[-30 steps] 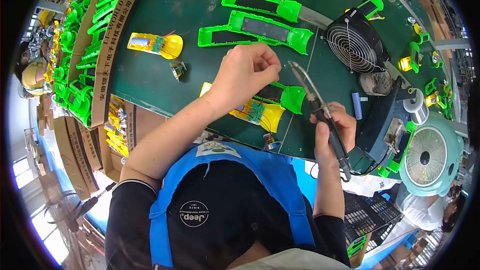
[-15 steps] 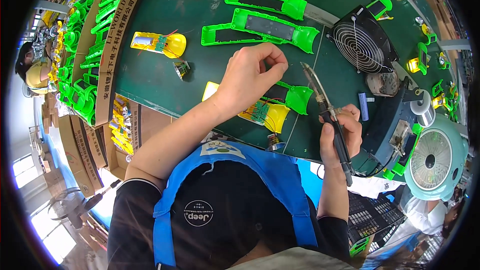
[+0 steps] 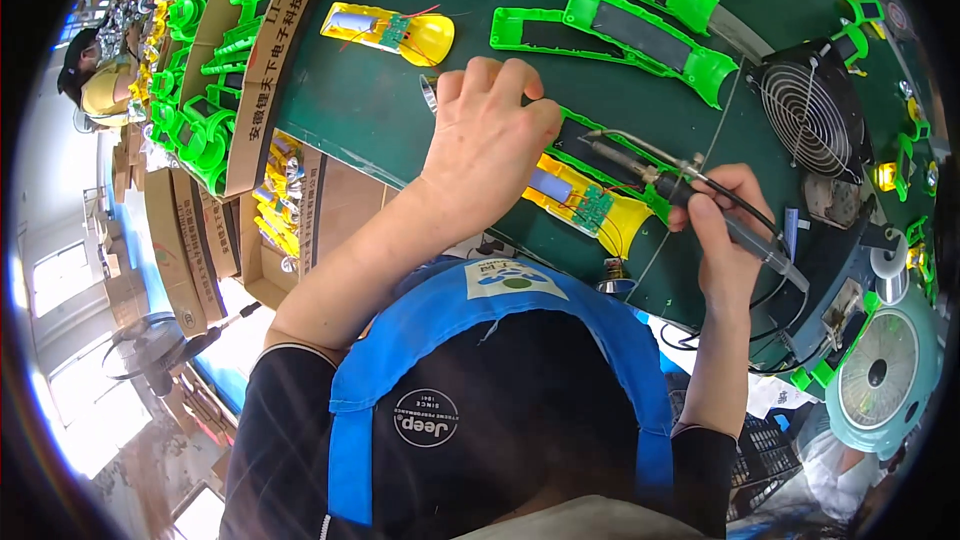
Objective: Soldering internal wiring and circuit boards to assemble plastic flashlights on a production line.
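In my right hand [image 3: 722,240] is a soldering iron [image 3: 762,248] with a thin metal tube along its tip. The tip points left, above a green housing part [image 3: 655,152] and near a yellow lamp shell [image 3: 625,225]. That shell holds a circuit board [image 3: 592,208] and a blue-grey battery cell [image 3: 550,186]; wires lead to a reflector [image 3: 615,278] beside it. My left hand [image 3: 490,130] is curled, back up, between the two yellow shells; what its fingers hold is hidden. Another reflector [image 3: 429,94] shows partly behind it.
A second wired yellow shell [image 3: 430,38] lies farther off. Several green housings [image 3: 640,35] lie at the back. A carton of green parts [image 3: 290,50] stands left. At right are a black fan [image 3: 812,110], the soldering station [image 3: 815,285] and a pale green fan [image 3: 880,375].
The view has shifted, moving the bench rightward in the picture. My left hand has come over beside the loose reflector. The iron has swung from pointing upward to pointing left over the near parts.
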A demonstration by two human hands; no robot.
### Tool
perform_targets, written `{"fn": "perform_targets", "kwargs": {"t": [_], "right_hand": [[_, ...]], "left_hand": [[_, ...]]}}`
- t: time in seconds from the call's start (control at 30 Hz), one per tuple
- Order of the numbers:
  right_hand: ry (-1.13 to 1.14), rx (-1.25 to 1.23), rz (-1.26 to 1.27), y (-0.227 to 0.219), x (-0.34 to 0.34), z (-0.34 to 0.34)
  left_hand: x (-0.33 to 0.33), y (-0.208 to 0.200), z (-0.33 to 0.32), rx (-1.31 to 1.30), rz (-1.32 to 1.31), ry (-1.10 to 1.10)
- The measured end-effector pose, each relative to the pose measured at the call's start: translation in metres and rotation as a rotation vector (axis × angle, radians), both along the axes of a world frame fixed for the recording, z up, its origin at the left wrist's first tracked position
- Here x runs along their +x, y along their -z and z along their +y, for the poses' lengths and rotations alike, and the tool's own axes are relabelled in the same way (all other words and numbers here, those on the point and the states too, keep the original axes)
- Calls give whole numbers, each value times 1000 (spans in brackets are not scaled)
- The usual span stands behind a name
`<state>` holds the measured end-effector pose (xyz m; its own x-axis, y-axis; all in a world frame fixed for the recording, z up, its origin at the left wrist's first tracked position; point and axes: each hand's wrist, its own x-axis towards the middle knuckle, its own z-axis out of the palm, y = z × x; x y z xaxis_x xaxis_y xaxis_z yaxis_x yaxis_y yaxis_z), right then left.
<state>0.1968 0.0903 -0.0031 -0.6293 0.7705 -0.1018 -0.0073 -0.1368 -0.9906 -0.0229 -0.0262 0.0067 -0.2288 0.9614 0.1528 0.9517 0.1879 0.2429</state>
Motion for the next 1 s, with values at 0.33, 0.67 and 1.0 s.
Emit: {"fn": "perform_targets", "kwargs": {"t": [0.33,0.67,1.0], "right_hand": [[16,-134,-81,9,-15,-6],[-10,-150,-146,4,-18,-7],[18,-108,-153,5,-20,-6]], "left_hand": [[-17,-5,19,-207,148,221],[-19,-8,23,-240,100,269],[-24,-9,26,-265,105,279]]}}
